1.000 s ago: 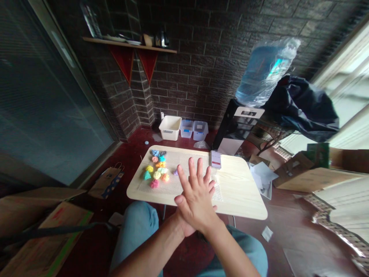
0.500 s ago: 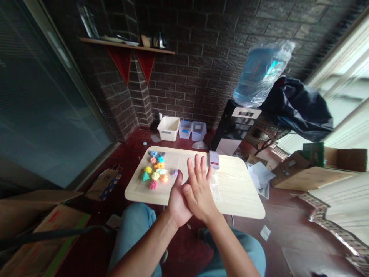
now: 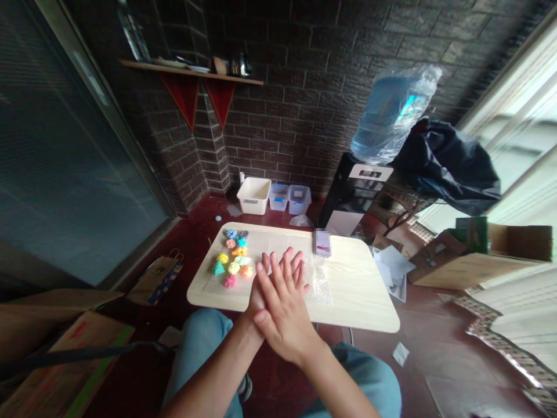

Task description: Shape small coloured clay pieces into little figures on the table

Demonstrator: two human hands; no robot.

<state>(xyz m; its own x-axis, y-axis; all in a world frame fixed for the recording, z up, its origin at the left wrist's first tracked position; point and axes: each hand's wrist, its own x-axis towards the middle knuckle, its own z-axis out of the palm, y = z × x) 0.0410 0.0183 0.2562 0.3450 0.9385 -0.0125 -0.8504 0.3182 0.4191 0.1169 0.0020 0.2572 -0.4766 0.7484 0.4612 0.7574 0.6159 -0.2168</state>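
Over the table's near edge, my right hand [image 3: 287, 310] lies across my left hand [image 3: 256, 301], palm against palm. Both hands have their fingers stretched out. Most of the left palm is covered by the right hand, and whether anything sits between the palms is hidden. Left of the hands, several colourful lumps of what looks like modelling clay rest on bubble wrap [image 3: 274, 238]. Among them are a pink lump [image 3: 230, 281], an orange lump [image 3: 246, 271], a green lump [image 3: 218, 267] and a blue lump [image 3: 231, 234].
A phone [image 3: 322, 243] lies near the far edge of the pale wooden table [image 3: 365, 290]. Beyond it stand a white bin [image 3: 254, 197], clear plastic boxes [image 3: 299, 199] and a water dispenser [image 3: 354, 191]. Cardboard boxes [image 3: 470, 270] are on the right.
My right hand has slid over my left, covering more of it, and its fingers now point further left. The purple lump seen beside my left thumb is now out of sight.
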